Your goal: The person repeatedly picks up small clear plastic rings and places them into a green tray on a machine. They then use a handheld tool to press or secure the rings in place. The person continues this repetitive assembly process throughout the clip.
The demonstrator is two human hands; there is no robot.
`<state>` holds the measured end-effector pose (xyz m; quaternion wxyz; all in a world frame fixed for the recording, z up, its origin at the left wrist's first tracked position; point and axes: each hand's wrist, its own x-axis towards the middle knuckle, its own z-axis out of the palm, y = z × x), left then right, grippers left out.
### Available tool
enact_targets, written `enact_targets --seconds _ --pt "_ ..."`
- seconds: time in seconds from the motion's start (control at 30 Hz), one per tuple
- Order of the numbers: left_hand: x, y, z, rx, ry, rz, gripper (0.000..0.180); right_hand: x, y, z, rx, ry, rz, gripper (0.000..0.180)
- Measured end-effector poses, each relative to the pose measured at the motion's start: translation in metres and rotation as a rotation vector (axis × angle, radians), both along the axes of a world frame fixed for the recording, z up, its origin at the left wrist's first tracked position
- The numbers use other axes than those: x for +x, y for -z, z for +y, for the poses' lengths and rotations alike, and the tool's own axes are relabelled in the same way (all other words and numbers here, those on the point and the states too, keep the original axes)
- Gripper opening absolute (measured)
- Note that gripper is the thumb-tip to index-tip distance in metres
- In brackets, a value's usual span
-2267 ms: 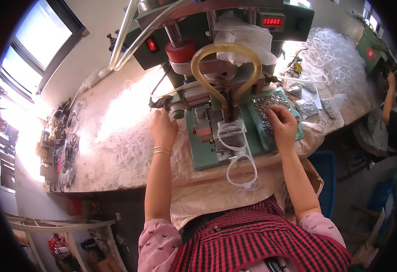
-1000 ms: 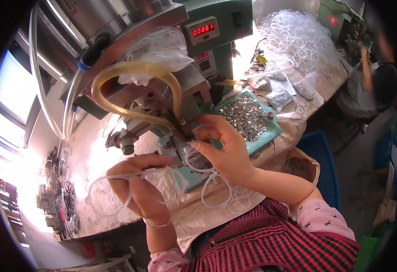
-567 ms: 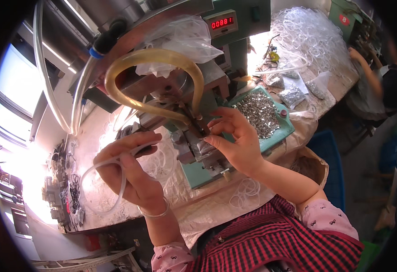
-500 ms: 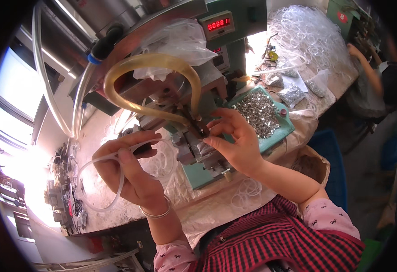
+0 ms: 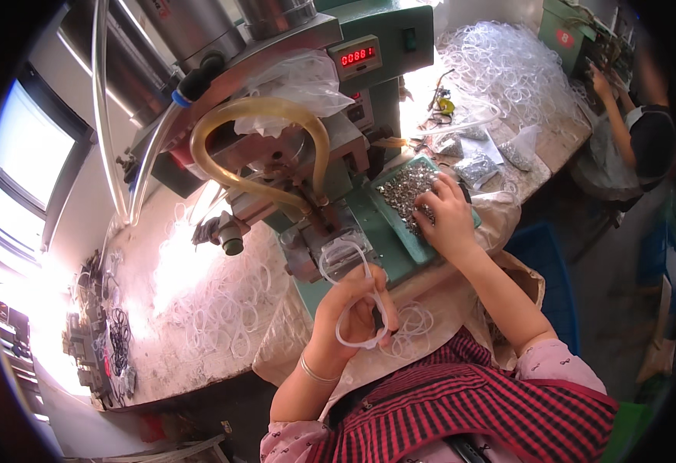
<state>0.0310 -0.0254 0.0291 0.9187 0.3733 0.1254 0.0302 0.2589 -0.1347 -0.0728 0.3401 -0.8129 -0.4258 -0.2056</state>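
Since prior frame: right hand [image 5: 444,220] off the press head, now over the parts tray; left hand [image 5: 351,312] dropped nearer the body.

Green press machine [image 5: 369,116] stands on the bench [image 5: 199,309], amber hose [image 5: 253,147] arched across its front. Teal tray [image 5: 399,224] of small metal fittings [image 5: 407,193] sits just beside the head; R fingers curled into the pile, what they pinch: can't tell. L thumb and fingers pressed together on clear tubing loop [image 5: 357,297]. Judged light, soft, floppy, prob. slick; best held at the crossing. Long axis runs from body up toward the machine, free end at the head.
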Motion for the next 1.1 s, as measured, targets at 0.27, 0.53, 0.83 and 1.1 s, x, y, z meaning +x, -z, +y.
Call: enact_targets --seconds 0.27,0.53,0.83,1.1 --pt "0.008 0.015 -0.016 -0.189 -0.112 -0.052 0.021 0.007 -0.004 0.009 0.105 -0.14 0.248 0.01" --pt "-0.014 0.028 -0.003 -0.08 0.071 -0.026 0.042 0.024 -0.016 0.04 0.018 -0.375 -0.092 0.011" --pt "-0.192 0.034 0.071 1.574 -1.145 0.708 0.008 0.006 0.01 -0.026 0.545 -0.214 0.954 0.011" --pt "-0.127 0.108 0.203 2.464 -0.508 0.86 0.006 -0.022 -0.023 0.031 0.358 -0.35 0.93 0.016"
